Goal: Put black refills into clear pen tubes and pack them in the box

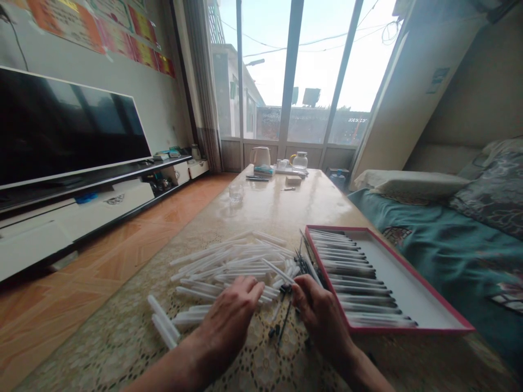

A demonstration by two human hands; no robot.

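Pens (353, 269) in the tray (412, 286) by the bench's (281, 209) right edge look finished, loose pale tubes (245, 262) toward the left edge remain, the right hand (321, 307) pinches one, and I cannot tell whether the left hand (232, 305) grips any

You hold a slim white tube (278, 271) aslant, its free end pointing forward-left over a loose heap of matching tubes (229, 262) lying on the table (278, 212); thin black rods (303, 264) lie bunched at the heap's right.
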